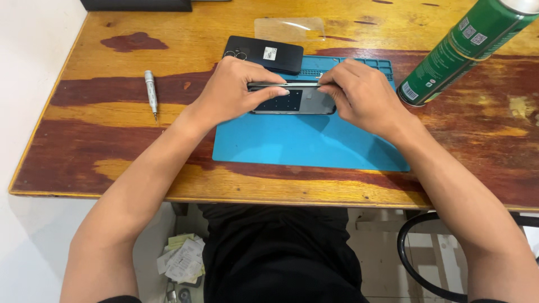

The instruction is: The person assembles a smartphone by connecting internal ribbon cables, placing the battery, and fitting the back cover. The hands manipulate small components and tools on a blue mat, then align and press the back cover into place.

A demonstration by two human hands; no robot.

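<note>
Two hands, our left hand (231, 92) and right hand (364, 96), each keep a grip clamped on a phone (292, 100) over the blue mat (309, 143) mid-surface. We see a screwdriver (150, 92) near the wooden surface's (112, 56) left edge, a green can (460, 47) at its far right corner.

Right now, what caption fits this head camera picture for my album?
Left hand and right hand hold a dark phone tilted over a blue mat.

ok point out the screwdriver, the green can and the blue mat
screwdriver (150, 92), head view, on its silver handle
green can (456, 47), head view, on the side of its body
blue mat (303, 147), head view, on a bare part near its front
</note>
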